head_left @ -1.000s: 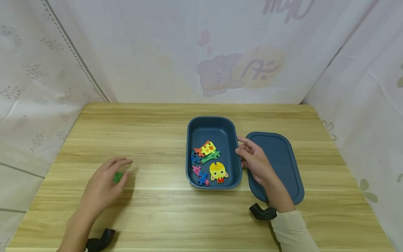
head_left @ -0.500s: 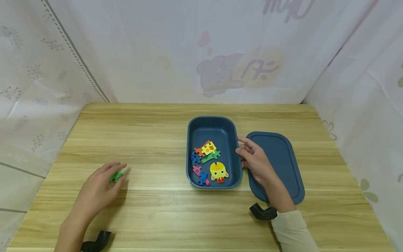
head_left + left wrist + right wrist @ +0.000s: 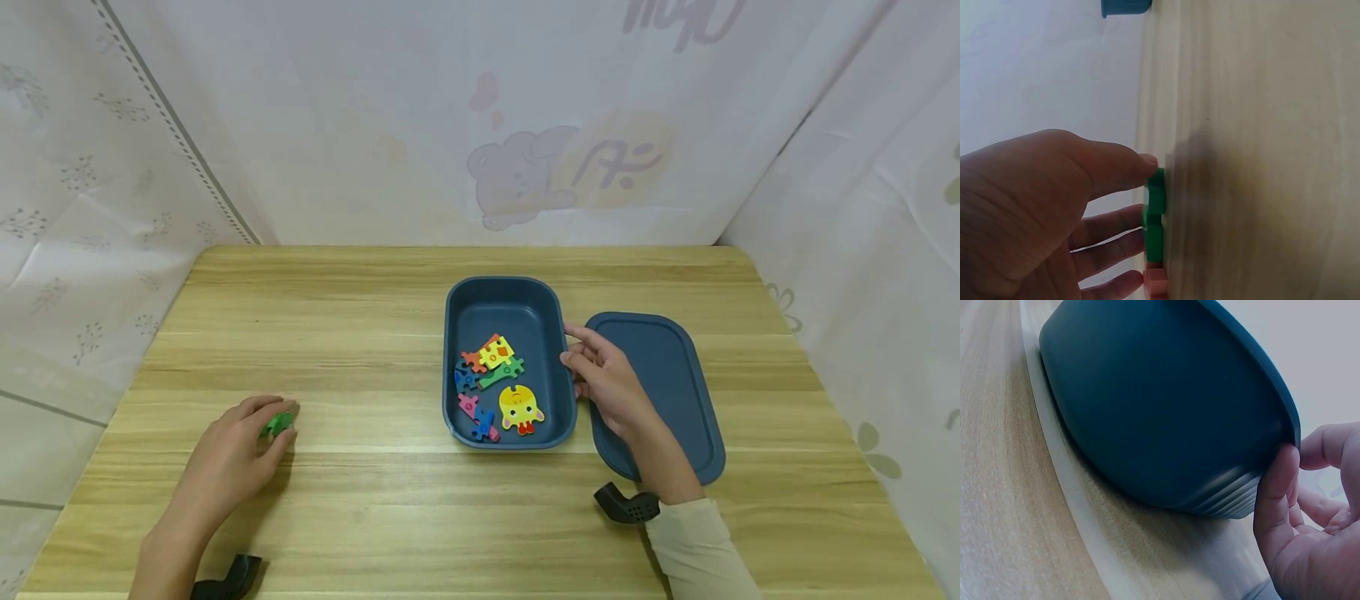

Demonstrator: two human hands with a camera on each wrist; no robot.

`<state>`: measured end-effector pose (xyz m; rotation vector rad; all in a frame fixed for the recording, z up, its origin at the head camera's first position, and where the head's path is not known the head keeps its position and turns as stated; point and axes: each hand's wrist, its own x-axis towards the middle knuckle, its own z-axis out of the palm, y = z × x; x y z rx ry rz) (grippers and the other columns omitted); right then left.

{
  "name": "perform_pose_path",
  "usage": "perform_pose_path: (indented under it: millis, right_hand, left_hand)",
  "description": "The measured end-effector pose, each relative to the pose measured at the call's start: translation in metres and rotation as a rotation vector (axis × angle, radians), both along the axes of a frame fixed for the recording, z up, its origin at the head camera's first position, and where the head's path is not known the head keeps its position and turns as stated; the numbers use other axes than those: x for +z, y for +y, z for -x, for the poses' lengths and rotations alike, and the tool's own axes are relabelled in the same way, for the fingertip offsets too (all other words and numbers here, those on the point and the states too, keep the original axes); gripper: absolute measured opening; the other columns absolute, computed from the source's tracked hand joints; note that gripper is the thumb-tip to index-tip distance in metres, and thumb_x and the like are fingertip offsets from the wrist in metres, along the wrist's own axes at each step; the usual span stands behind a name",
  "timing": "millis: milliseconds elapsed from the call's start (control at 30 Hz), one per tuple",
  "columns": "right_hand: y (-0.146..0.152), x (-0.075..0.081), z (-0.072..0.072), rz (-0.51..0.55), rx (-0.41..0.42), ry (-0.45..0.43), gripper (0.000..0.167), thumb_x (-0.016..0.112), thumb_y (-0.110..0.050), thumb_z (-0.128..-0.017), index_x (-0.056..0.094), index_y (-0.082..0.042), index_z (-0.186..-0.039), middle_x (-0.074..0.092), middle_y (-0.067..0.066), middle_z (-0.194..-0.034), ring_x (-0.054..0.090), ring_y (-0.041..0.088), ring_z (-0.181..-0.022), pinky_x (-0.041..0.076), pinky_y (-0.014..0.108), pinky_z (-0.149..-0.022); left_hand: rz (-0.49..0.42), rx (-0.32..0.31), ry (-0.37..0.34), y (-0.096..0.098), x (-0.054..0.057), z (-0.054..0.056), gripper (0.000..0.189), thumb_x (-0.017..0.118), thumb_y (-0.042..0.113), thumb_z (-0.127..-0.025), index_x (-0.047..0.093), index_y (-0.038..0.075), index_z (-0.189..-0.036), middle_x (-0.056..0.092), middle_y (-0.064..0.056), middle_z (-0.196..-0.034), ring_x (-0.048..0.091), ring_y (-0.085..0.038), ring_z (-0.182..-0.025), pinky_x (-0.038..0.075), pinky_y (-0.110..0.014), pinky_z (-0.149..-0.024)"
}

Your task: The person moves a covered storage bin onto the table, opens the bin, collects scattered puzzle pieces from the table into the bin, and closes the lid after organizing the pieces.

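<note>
My left hand (image 3: 232,454) is low over the table at the left, with a small green puzzle piece (image 3: 277,424) between its thumb and fingers. In the left wrist view, the thumb tip touches one end of the green piece (image 3: 1155,206), and the fingers lie along it. A reddish block (image 3: 1156,282) sits beside it there. My right hand (image 3: 609,383) pinches the right rim of a dark blue box (image 3: 536,312). Inside the box lie several colourful puzzle pieces, among them a yellow animal-head piece (image 3: 521,410) and a yellow piece (image 3: 497,354).
A dark blue lid (image 3: 663,375) lies flat to the right of the box, partly under my right forearm. Patterned cloth (image 3: 360,125) hangs behind the wooden table (image 3: 360,317) and along both sides.
My left hand has moved slightly left and nearer to me, and its thumb and fingers have drawn together around the green puzzle piece. The right hand and the box stay put.
</note>
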<state>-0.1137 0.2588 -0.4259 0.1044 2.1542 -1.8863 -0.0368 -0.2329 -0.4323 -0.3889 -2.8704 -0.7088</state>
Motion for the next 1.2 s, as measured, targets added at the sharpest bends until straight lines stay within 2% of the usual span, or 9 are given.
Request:
perform_pose_path:
  millis: [267, 633, 867, 1033, 1200]
  right_hand:
    - [0.0000, -0.0004, 0.0004, -0.001, 0.002, 0.004, 0.059, 0.056, -0.016, -0.109, 0.036, -0.013, -0.165, 0.062, -0.006, -0.103, 0.058, 0.008, -0.076, 0.055, 0.023, -0.065]
    - [0.0001, -0.0009, 0.0003, -0.003, 0.002, 0.004, 0.059, 0.055, -0.017, -0.109, 0.036, -0.014, -0.165, 0.062, -0.006, -0.102, 0.058, 0.008, -0.076, 0.055, 0.023, -0.065]
    - [0.0004, 0.0000, 0.0000, -0.009, 0.002, 0.006, 0.059, 0.056, -0.017, -0.109, 0.037, -0.013, -0.165, 0.062, -0.007, -0.102, 0.057, 0.008, -0.076, 0.055, 0.023, -0.064]
    - [-0.0007, -0.0003, 0.0012, -0.009, -0.001, 0.001, 0.059, 0.056, -0.017, -0.109, 0.038, -0.014, -0.164, 0.061, -0.007, -0.102, 0.057, 0.008, -0.076, 0.055, 0.023, -0.064]
    - [0.0002, -0.0001, 0.0003, -0.011, -0.003, -0.002, 0.059, 0.056, -0.017, -0.109, 0.037, -0.014, -0.164, 0.061, -0.007, -0.102, 0.057, 0.009, -0.077, 0.055, 0.023, -0.064]
  left_hand:
    - [0.030, -0.012, 0.085, -0.0009, -0.0046, 0.0023, 0.034, 0.086, 0.002, -0.083, 0.079, 0.002, -0.116, 0.075, -0.021, -0.116, 0.074, -0.043, -0.100, 0.058, -0.063, -0.080]
    - [0.059, 0.007, 0.058, 0.0019, -0.0035, 0.0007, 0.025, 0.084, 0.006, -0.087, 0.080, 0.005, -0.112, 0.075, -0.020, -0.117, 0.071, -0.045, -0.105, 0.052, -0.066, -0.085]
    - [0.025, -0.008, 0.108, 0.0023, -0.0055, 0.0011, 0.024, 0.085, 0.004, -0.085, 0.079, 0.009, -0.108, 0.076, -0.013, -0.109, 0.072, -0.039, -0.097, 0.053, -0.063, -0.082]
    - [-0.026, -0.006, 0.142, 0.0027, -0.0051, 0.0027, 0.029, 0.084, 0.000, -0.084, 0.078, 0.006, -0.112, 0.076, -0.016, -0.113, 0.070, -0.043, -0.104, 0.052, -0.065, -0.088]
    - [-0.070, -0.005, 0.134, 0.0054, -0.0002, 0.0070, 0.029, 0.081, -0.003, -0.086, 0.077, 0.002, -0.115, 0.074, -0.017, -0.118, 0.068, -0.041, -0.109, 0.054, -0.058, -0.091]
